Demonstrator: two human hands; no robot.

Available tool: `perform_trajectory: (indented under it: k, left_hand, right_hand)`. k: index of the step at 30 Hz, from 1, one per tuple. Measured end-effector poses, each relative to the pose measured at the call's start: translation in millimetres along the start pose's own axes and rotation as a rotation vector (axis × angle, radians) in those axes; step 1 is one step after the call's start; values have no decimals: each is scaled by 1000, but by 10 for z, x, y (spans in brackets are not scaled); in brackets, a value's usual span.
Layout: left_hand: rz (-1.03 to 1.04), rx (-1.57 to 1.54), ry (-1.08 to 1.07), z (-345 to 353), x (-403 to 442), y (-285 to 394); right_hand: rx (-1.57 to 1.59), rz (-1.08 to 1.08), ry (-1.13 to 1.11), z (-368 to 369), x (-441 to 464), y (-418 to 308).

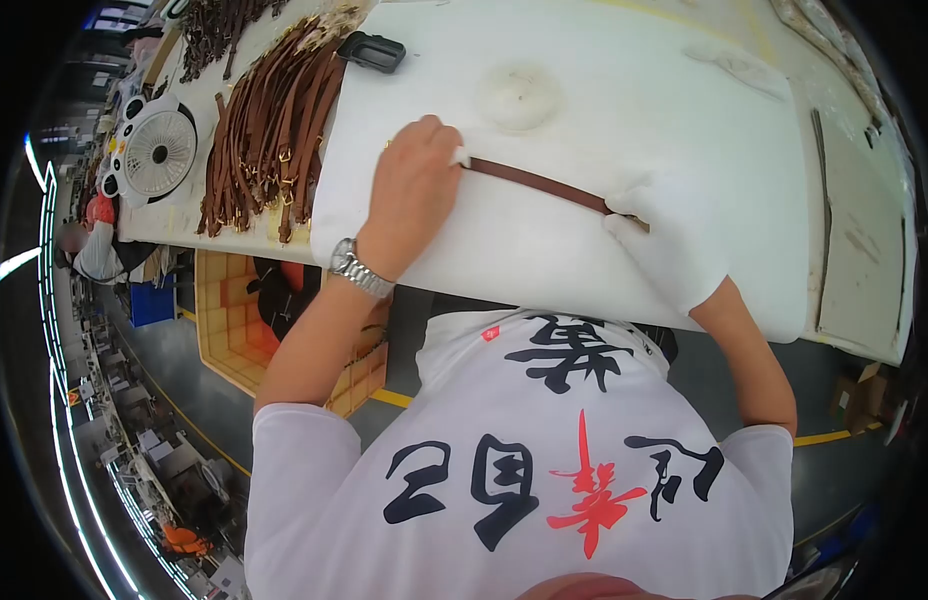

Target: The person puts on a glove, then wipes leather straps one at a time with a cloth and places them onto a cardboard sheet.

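Observation:
A narrow brown leather strap stretches between my two hands, just over or on the white work sheet; its far-right tip shows past my fingers. My left hand is bare, with a metal watch on the wrist, and its closed fingers pinch the strap's left end. Something small and white shows at those fingertips. My right hand wears a white glove and grips the strap close to its right end, fingers closed.
A thick pile of brown straps with buckles lies to the left. Beyond it stands a white fan. A black tray-like object rests at the sheet's top left corner. Under the table edge is a yellow crate. A person sits far left.

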State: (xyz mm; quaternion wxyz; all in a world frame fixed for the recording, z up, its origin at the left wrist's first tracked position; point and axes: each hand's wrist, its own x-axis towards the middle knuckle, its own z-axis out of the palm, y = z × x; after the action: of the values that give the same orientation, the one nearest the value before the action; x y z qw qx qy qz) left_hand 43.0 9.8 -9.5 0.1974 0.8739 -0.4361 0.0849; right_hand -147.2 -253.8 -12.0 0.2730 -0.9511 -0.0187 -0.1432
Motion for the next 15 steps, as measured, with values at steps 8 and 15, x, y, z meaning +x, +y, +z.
perform_trajectory:
  k: [8, 15]
  left_hand:
    - [169, -138, -54, 348, 14, 665]
    - [146, -97, 13, 292, 69, 430]
  right_hand:
    - [26, 52, -37, 89, -15, 3]
    - [-57, -39, 8, -10, 16, -15]
